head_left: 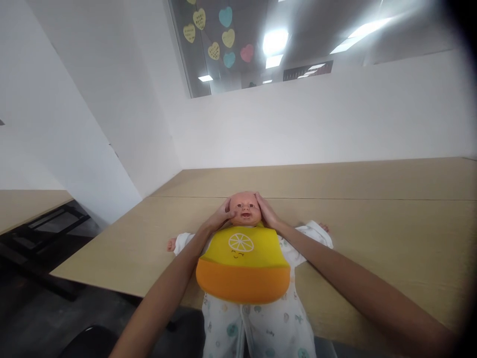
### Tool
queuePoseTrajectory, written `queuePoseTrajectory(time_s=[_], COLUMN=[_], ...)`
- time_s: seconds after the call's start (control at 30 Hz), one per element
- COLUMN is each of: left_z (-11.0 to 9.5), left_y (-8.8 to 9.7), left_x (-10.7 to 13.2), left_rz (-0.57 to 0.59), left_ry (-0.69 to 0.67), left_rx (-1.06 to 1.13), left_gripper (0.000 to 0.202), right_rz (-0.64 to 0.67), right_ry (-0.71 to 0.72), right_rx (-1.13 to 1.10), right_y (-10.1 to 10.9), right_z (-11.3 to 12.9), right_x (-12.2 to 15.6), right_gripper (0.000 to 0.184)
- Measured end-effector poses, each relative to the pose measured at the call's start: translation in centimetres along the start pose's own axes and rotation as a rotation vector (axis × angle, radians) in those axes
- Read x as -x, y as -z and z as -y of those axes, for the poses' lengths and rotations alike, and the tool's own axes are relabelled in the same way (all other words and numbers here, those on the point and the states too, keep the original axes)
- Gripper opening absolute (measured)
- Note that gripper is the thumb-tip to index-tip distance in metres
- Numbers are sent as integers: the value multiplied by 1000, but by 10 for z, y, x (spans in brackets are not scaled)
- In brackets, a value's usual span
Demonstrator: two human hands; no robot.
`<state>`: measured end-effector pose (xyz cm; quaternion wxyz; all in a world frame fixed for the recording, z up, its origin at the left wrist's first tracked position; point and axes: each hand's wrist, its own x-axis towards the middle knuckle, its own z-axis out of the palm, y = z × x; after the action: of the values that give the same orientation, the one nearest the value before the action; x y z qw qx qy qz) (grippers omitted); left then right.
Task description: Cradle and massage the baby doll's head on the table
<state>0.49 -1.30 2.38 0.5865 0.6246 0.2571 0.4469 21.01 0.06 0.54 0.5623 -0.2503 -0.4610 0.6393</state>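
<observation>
The left hand [220, 215] lies open against one side of the doll's head [244, 209], fingers spread along the cheek and temple. The right hand [265, 211] is open too, its palm flat on the other side of the head, fingers reaching up toward the crown. Both hands touch the head and cup it between them; neither is curled around anything else. Both forearms run bare from the lower edge of the view up to the head, one on each side of the body.

The doll [257, 323] lies on its back at the near edge of the desk [391, 233], head pointing away from the person, face up. Its legs hang past the desk edge toward the bottom of the view. It wears a white printed suit, and its arms stretch out sideways, a small hand showing at each end. A bib [243, 268] covers its chest: yellow above with a lemon-slice face, orange at the lower pocket, the top edge just under the chin.

The desk is light wood with a seam running across it behind the head. A white wall [335, 124] stands beyond it. High up, a window [238, 44] carries paper hearts [228, 38]. A second wooden desk [26, 206] stands at the left, well apart.
</observation>
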Motion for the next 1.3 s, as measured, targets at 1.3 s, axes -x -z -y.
queuePoseTrajectory(time_s=[1.3], left_z=[-8], left_y=[1], left_x=[7], left_rz=[-7], left_ry=[101], left_rx=[125], left_gripper=[88], right_rz=[200], right_ry=[-88], right_rx=[-95], right_y=[-5], right_z=[11], right_x=[14], right_gripper=[65])
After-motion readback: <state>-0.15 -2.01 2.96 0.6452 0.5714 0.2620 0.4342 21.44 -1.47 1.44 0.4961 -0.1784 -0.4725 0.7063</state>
